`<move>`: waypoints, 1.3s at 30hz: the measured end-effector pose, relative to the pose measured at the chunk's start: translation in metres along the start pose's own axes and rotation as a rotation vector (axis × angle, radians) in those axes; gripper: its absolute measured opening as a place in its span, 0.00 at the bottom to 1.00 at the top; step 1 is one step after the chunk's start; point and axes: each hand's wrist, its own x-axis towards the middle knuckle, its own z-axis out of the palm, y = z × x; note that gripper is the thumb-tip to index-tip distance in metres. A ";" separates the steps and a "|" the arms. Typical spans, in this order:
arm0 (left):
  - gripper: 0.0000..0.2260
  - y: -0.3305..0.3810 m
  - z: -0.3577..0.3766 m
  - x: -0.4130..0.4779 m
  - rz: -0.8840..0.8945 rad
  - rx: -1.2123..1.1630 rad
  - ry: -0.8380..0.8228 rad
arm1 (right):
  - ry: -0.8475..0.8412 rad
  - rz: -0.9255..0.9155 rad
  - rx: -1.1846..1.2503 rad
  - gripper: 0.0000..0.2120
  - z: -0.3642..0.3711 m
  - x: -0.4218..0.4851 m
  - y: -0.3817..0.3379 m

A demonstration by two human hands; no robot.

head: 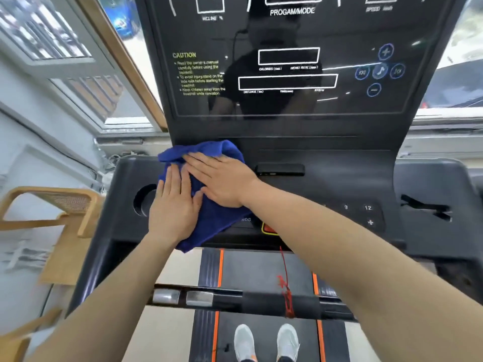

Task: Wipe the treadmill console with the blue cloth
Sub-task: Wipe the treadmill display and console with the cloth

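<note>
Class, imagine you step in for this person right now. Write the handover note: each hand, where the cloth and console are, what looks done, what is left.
Left hand: flat, palm down on the blue cloth, pressing, not gripping.
Right hand: also flat on the cloth, crossed over just above the left.
The cloth lies bunched on the left part of the console's lower deck, beside the round cup holder.
Done: cloth is on the console; which areas are already wiped cannot be told.
Left, probably: the deck's right side, the number keys and the upright display panel.
Mind the red safety cord hanging below the deck.
</note>
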 end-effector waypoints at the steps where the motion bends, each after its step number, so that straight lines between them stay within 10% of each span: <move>1: 0.34 -0.005 0.000 -0.001 -0.023 0.000 -0.005 | -0.009 -0.007 -0.005 0.32 0.001 0.008 -0.006; 18: 0.28 0.273 0.001 0.018 0.669 0.037 -0.074 | -0.096 0.659 0.078 0.33 0.026 -0.296 0.090; 24: 0.29 0.189 0.003 -0.013 0.683 -0.081 -0.086 | -0.050 0.551 0.109 0.32 0.021 -0.266 0.028; 32: 0.27 0.009 -0.002 -0.046 0.220 -0.034 -0.055 | -0.077 0.266 0.262 0.32 0.002 -0.070 -0.061; 39: 0.28 0.058 -0.003 -0.063 0.306 -0.078 -0.084 | -0.073 0.275 0.208 0.34 0.011 -0.142 -0.053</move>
